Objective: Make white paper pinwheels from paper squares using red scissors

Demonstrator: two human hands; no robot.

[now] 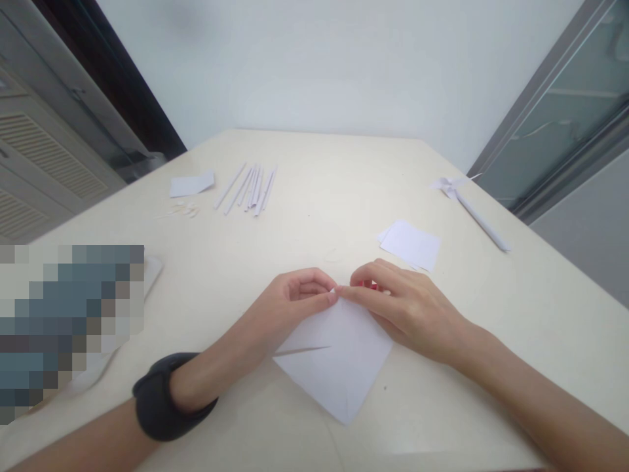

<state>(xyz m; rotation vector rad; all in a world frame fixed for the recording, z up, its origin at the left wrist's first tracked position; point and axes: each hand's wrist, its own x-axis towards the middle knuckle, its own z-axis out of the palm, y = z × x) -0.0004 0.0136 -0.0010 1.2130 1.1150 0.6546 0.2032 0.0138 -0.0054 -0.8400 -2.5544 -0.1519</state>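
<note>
White paper made up the square sheet (pixel 351 360) at the centre of the head view; it lay on the pale table (pixel 339 190) with one corner pointing toward the person and the opposite one at the fingertips; a narrow dark slit ran inward from its left corner. The left hand (pixel 295 295) came in with a black wristband (pixel 164 396) on its wrist; its thumb and forefinger were closed together on the far corner of the sheet, the other fingers curled in. The right hand (pixel 410 305) reached the same corner with its forefinger stretched out, the tip touching the paper beside the left fingertips; its other fingers were bent, and a small red object (pixel 374 286) showed beneath them, mostly hidden; I could not tell whether that hand gripped it, nor how tightly it held the sheet.

Beyond the right hand lay a few overlapping paper pieces (pixel 411 244); farther right, near the table edge, was a paper pinwheel (pixel 448 186) at the end of a rolled paper stick (pixel 484 221). Toward the far left lay a loose group of thin paper rolls (pixel 254 190), with a folded paper piece (pixel 192 183) and small pale scraps (pixel 184 209) just beside it.
</note>
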